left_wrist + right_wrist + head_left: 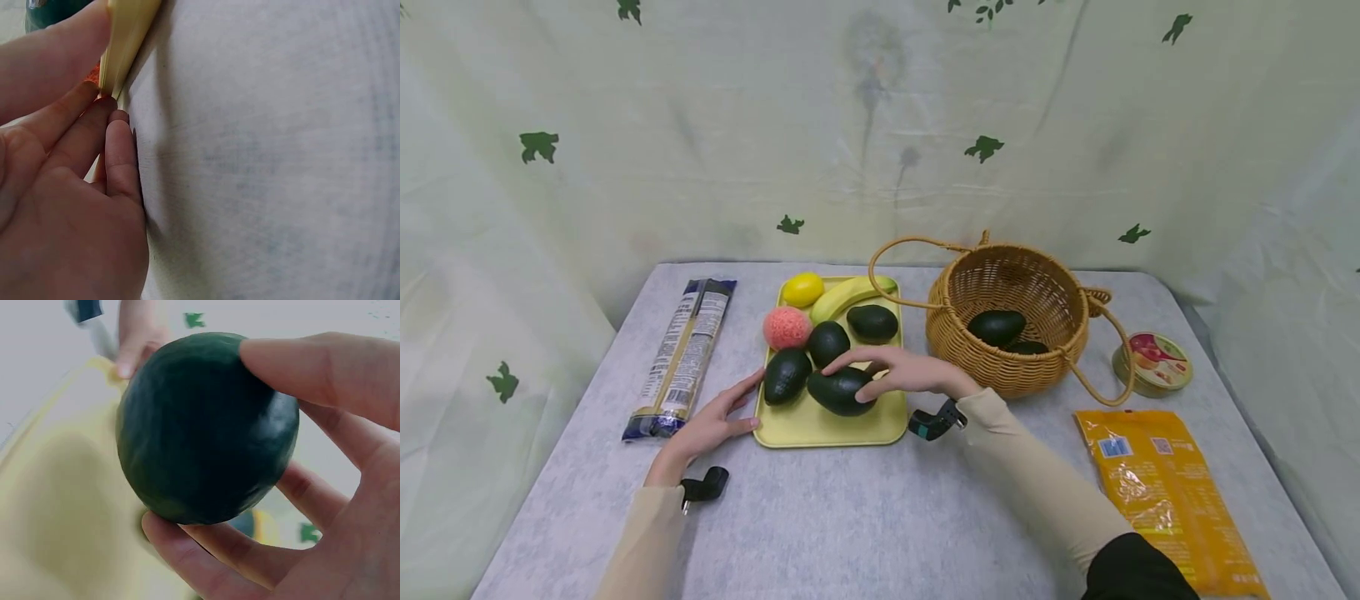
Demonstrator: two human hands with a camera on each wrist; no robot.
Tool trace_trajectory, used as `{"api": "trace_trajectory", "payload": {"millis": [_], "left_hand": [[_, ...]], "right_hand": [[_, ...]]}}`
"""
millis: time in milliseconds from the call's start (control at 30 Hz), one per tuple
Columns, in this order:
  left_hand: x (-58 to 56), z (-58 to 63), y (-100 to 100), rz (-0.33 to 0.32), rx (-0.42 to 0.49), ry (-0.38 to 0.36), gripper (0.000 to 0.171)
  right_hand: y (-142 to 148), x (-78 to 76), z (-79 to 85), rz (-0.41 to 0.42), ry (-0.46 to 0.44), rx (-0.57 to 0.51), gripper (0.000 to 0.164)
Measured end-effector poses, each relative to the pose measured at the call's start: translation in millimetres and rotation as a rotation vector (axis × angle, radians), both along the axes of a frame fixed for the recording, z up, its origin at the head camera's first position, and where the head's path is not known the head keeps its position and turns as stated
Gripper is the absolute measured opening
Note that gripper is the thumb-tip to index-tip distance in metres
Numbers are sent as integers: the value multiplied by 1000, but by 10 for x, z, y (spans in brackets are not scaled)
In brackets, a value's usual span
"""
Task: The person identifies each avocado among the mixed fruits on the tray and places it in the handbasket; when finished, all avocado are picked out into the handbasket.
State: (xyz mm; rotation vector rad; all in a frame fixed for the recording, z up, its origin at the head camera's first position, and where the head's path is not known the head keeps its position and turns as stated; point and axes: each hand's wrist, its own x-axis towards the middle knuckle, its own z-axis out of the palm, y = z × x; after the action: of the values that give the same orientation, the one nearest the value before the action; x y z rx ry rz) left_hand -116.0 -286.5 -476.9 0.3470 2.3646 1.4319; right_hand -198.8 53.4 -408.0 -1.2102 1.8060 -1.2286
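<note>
My right hand (917, 372) grips a dark green avocado (841, 393) over the front part of a yellow tray (835, 435). The right wrist view shows thumb and fingers curled round this avocado (206, 431). At the tray's left edge rests my left hand (715, 423), its fingers fairly straight along the rim; in the left wrist view the fingertips meet the tray's side (128, 44). Behind the held avocado are three more: one at left (786, 379), one in the middle (827, 343) and one at back right (872, 323).
A lemon (802, 289), a banana (842, 297) and a coral textured ball (787, 327) share the tray. Right of it stands a wicker basket (1000, 375) with two avocados inside. A blue-ended packet (681, 358) lies left; a round tin (1157, 362) and an orange bag (1172, 492) are right.
</note>
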Motion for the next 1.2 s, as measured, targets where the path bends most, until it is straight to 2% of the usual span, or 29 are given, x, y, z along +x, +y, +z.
{"api": "trace_trajectory", "payload": {"millis": [167, 300, 467, 633, 867, 1000, 1200], "left_hand": [[-9, -10, 3, 1, 4, -9, 76], [-6, -14, -1, 1, 1, -8, 77], [-8, -26, -7, 5, 2, -11, 77], [-10, -27, -5, 12, 2, -17, 77], [-11, -33, -6, 18, 5, -25, 78], [-13, -45, -14, 15, 1, -18, 77], [-18, -59, -24, 6, 9, -4, 77]], "right_hand": [[265, 0, 250, -121, -26, 1, 46], [447, 8, 439, -178, -52, -20, 47], [706, -22, 607, -267, -40, -40, 48], [1031, -65, 729, -399, -103, -82, 49], [1546, -161, 795, -572, -86, -71, 48], [1806, -203, 790, -654, -105, -52, 48], [2129, -244, 742, -729, -92, -41, 48]]}}
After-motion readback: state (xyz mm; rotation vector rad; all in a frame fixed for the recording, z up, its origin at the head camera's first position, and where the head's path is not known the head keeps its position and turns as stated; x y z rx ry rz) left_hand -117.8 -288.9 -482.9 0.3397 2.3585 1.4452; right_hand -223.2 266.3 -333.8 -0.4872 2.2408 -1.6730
